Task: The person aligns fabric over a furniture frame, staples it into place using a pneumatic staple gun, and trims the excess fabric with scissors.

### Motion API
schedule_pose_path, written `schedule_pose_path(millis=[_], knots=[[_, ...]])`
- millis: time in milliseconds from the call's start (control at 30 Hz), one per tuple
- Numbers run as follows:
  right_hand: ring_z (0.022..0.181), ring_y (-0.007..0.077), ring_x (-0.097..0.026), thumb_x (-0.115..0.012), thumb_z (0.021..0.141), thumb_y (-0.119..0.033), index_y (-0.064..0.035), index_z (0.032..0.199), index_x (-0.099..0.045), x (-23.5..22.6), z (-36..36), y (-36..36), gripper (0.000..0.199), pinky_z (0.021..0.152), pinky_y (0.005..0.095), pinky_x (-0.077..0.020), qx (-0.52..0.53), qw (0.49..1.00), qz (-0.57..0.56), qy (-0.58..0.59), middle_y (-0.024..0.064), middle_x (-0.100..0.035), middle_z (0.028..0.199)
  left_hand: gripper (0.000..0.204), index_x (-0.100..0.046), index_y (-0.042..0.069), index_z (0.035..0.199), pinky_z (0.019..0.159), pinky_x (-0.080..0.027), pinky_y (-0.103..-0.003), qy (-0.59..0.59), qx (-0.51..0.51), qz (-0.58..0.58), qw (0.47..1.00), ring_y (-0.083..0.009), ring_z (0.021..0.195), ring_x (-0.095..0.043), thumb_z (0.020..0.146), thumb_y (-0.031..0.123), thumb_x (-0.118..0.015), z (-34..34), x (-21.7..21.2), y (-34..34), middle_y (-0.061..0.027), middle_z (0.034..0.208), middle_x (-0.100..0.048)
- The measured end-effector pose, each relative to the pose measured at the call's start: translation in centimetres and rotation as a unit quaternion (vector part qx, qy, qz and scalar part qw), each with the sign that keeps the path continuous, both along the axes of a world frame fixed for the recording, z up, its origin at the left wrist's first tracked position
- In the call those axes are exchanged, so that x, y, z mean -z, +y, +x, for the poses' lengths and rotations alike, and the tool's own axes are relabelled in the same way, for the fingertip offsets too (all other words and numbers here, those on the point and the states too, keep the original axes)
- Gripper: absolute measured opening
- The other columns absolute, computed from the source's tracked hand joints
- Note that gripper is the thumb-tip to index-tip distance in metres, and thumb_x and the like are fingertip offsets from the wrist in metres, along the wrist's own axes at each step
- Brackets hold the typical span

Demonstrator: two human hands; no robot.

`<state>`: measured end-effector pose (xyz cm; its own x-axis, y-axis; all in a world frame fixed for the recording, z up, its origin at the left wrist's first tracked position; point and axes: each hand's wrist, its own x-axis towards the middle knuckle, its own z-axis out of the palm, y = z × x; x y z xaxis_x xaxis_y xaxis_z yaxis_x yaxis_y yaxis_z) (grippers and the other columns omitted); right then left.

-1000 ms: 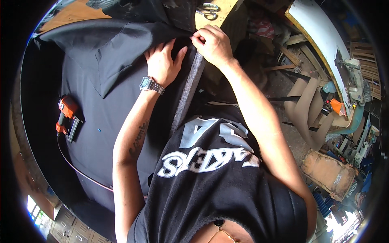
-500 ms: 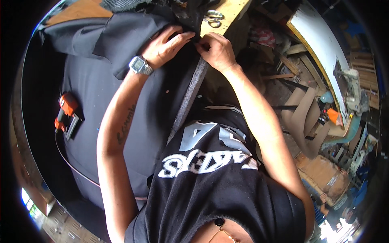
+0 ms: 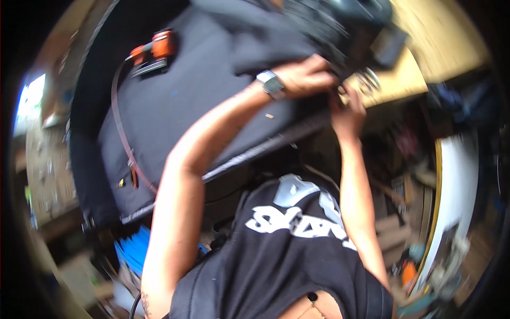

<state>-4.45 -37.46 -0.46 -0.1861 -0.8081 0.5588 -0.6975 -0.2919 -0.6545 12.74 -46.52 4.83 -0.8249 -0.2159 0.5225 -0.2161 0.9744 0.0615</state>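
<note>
Black fabric [image 3: 212, 80] covers the wide padded furniture piece in front of me, with a loose fold [image 3: 260, 48] bunched at its far side. My left hand [image 3: 308, 77], below a wristwatch, lies at the fabric's right end with its fingers closed on the cloth. Beside it my right hand [image 3: 349, 109] pinches the edge of the same fabric, fingertips curled in. Motion blur smears both hands, and the gripped edge is partly hidden. Scissors [image 3: 368, 80] lie just right of my hands on a pale wooden board [image 3: 409, 74].
An orange staple gun [image 3: 162, 45] with a hose [image 3: 118, 106] rests on the fabric at the far left. A blurred dark object [image 3: 366, 16] stands beyond my hands. At the right are a white curved panel [image 3: 451, 181] and scattered wood scraps.
The view has swung round, so the furniture piece, staple gun and scissors appear turned and shifted. Both hands stay together at the fabric's edge. More of the wooden board shows.
</note>
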Motion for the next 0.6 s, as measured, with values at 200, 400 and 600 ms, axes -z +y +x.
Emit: schedule_pose_path(millis=[200,400,600], knots=[[0.07,0.0333,-0.06,-0.065,0.078,-0.005,0.0015,0.092,-0.057,0.4,0.1,0.2,0.017,0.064,0.0367,-0.049,-0.045,0.998,0.049,-0.004,0.0164,-0.059,0.079,0.02,-0.059,0.014,0.085,0.052,-0.046,-0.033,-0.047,-0.09,0.097,0.99,-0.0213,0.063,-0.055,0.079,0.031,-0.068,5.6,-1.4,5.2,-0.0029,0.07,-0.051],[0.066,0.0357,-0.056,-0.066,0.077,-0.003,0.0019,0.082,-0.055,-0.3,-0.5,0.2,0.013,0.059,0.0387,-0.0461,-0.071,0.996,0.036,0.038,0.0169,-0.056,0.073,0.019,-0.061,0.014,0.073,0.06,-0.049,-0.032,0.03,-0.328,-0.02,0.944,-0.0217,0.066,-0.061,0.069,0.023,-0.078,26.1,-5.7,3.7,-0.0024,0.067,-0.061],[0.065,0.0297,-0.058,-0.066,0.082,-0.009,0.0019,0.088,-0.058,0.4,-1.3,0.7,0.015,0.058,0.0367,-0.046,-0.043,0.994,0.102,0.018,0.0149,-0.058,0.076,0.073,-0.036,0.022,0.136,0.101,-0.032,-0.048,-0.241,-0.638,0.033,0.731,-0.0322,0.126,-0.035,0.072,0.013,-0.07,42.9,-6.7,-5.6,-0.0132,0.137,-0.036]])
